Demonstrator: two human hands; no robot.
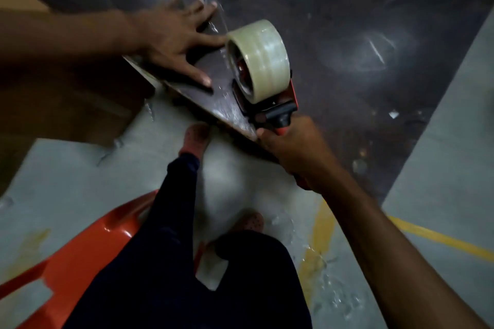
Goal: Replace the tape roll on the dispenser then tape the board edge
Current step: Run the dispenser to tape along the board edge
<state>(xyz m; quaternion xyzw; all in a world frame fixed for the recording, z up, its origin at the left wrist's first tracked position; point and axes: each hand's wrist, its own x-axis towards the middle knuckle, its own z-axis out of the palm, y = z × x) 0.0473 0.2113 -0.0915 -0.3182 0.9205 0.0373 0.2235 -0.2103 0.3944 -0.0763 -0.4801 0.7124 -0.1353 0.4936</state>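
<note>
Left hand (pixel 171 35) fingers spread flat on board (pixel 213 93), right hand (pixel 291 152) fist gripping dispenser (pixel 278 112) handle, tape roll (pixel 260 59) at 12 o'clock, seemingly mounted.

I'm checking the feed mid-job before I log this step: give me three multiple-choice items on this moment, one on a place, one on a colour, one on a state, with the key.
1. Where does the left hand rest?
A. flat on the board
B. on the chair
C. on the roll

2. What colour is the chair?
A. blue
B. orange-red
C. white

3. What is the right hand doing?
A. hanging open
B. gripping the tape dispenser handle
C. holding a loose roll

Key: 1 A, its fingers are spread on the dark board. 2 B, the seat below is glossy orange-red. 3 B, it is closed on the handle, with the tape roll mounted.
</note>
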